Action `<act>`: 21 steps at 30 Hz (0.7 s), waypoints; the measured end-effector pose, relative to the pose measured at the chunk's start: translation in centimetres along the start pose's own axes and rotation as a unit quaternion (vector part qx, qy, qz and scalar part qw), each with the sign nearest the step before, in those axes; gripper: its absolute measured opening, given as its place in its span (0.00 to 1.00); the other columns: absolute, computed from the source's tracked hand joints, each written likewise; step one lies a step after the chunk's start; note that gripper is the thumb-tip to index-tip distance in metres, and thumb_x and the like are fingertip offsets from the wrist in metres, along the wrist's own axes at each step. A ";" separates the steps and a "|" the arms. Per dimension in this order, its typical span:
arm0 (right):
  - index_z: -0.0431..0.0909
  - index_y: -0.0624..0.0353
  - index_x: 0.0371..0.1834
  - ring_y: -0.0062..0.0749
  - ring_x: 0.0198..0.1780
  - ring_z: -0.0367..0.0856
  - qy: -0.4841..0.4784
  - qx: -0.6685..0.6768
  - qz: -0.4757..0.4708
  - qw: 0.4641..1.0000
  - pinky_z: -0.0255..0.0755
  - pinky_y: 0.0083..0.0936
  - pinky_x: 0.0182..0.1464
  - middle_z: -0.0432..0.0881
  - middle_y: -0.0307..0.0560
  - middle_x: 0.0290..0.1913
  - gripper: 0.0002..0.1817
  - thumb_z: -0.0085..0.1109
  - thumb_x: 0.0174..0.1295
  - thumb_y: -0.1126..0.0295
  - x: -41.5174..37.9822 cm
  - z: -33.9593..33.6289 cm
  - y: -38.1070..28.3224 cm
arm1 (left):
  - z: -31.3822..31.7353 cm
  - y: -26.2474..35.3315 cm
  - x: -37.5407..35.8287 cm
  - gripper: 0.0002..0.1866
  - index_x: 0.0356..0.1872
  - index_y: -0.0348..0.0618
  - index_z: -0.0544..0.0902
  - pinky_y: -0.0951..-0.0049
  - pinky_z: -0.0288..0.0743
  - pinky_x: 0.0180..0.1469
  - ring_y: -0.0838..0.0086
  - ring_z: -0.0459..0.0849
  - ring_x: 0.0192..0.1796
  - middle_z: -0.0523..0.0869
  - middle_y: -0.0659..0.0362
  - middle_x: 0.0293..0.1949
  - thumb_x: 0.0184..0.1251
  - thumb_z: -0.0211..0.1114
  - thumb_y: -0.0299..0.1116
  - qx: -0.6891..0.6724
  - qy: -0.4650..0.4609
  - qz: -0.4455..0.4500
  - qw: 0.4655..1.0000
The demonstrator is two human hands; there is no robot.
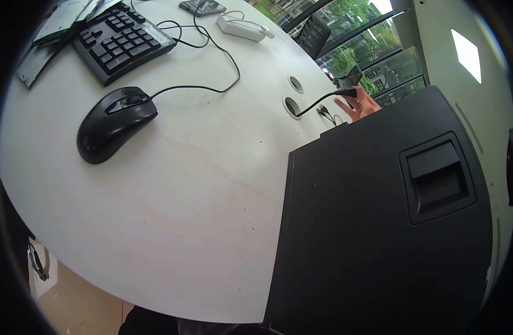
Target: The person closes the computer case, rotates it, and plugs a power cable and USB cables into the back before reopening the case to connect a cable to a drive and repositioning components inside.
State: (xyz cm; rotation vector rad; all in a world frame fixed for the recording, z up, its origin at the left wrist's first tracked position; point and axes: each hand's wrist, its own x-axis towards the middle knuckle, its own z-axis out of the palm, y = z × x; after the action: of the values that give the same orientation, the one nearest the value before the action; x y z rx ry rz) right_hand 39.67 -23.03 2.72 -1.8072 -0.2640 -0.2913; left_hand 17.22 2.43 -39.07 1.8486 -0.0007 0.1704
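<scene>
Beyond the back edge of a black computer case, my right hand shows in part, its wrist and arm hidden by the case. Its fingers hold the black plug of a cable that comes up through a round hole in the white table. Some of its fingers are spread below the plug. The case stands at the table's right side, with a recessed handle on its panel. My left hand is out of view.
A black mouse and a keyboard are at the left. A white power strip and a phone lie at the back. Small cable ends lie near the case. Chairs stand beyond the table.
</scene>
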 end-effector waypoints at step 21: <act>0.74 0.64 0.58 0.27 0.33 0.74 0.071 0.287 -0.071 0.953 0.76 0.29 0.38 0.77 0.41 0.36 0.23 0.50 0.86 0.51 -8.2 -9.4 -9.8 | -18.4 15.4 -15.7 0.25 0.70 0.45 0.82 0.57 0.76 0.70 0.53 0.84 0.68 0.86 0.47 0.66 0.78 0.69 0.44 0.233 -0.317 0.048 0.918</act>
State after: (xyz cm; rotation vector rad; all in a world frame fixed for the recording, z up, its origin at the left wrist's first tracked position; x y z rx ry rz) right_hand 28.22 -29.88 11.19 -1.1892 -0.3381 -0.3978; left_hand -1.84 14.33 -21.18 2.3050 -0.5451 -0.4034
